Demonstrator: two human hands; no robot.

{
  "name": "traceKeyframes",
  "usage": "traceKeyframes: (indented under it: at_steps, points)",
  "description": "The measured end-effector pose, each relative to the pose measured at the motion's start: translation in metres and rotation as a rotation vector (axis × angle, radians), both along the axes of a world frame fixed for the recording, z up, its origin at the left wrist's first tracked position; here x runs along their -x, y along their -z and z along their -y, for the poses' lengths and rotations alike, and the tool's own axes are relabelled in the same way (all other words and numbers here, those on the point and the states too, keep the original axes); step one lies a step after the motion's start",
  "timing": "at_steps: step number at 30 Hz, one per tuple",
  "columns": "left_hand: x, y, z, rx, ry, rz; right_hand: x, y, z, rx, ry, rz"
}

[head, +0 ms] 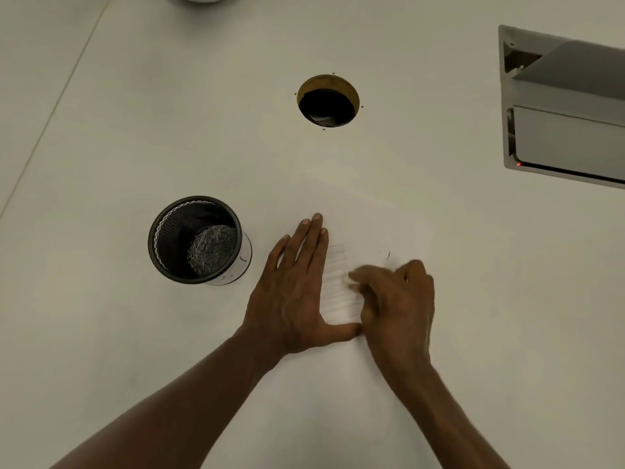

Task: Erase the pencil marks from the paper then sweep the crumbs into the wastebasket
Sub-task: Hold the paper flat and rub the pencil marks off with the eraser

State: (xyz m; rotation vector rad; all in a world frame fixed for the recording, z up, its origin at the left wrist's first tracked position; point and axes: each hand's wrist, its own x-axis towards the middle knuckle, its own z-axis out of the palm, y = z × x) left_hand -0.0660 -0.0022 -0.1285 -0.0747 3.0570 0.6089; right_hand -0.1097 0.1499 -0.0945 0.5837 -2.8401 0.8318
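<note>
A white sheet of paper (pixel 399 231) lies on the white table, hard to tell from it. My left hand (pixel 294 292) presses flat on the sheet's left part, fingers together and thumb spread. My right hand (pixel 395 299) is blurred, its fingers curled and pinched on a small pale eraser (pixel 351 283) touching the paper. Faint grey streaks (pixel 338 275) show between the two hands. A short dark pencil mark (pixel 388 254) sits just beyond my right hand. The black mesh wastebasket (pixel 196 240) stands upright left of my left hand, with shredded paper inside.
A round cable hole (pixel 327 101) opens in the table beyond the paper. A grey metal box (pixel 568 113) with a small red light sits at the right edge. A seam in the table runs along the far left.
</note>
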Motion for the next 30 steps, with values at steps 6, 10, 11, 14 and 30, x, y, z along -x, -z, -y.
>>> traceKeyframes:
  at_steps: [6, 10, 11, 14, 30]
  points:
    - [0.001, 0.001, 0.002, 0.015, 0.013, 0.009, 0.056, 0.002, 0.037, -0.012, -0.004, -0.047]
    - [0.001, 0.000, 0.000, 0.016, 0.000, 0.018, 0.001, -0.001, -0.003, -0.024, -0.032, 0.024]
    - [0.001, 0.000, 0.000, 0.024, 0.003, 0.019, -0.001, -0.001, -0.005, -0.032, -0.040, 0.021]
    - [0.001, 0.002, 0.001, 0.018, 0.016, 0.019, 0.041, 0.001, 0.021, -0.021, -0.026, -0.051]
    - [0.001, -0.002, -0.001, 0.024, -0.001, 0.031, 0.013, -0.008, 0.004, -0.055, -0.090, -0.005]
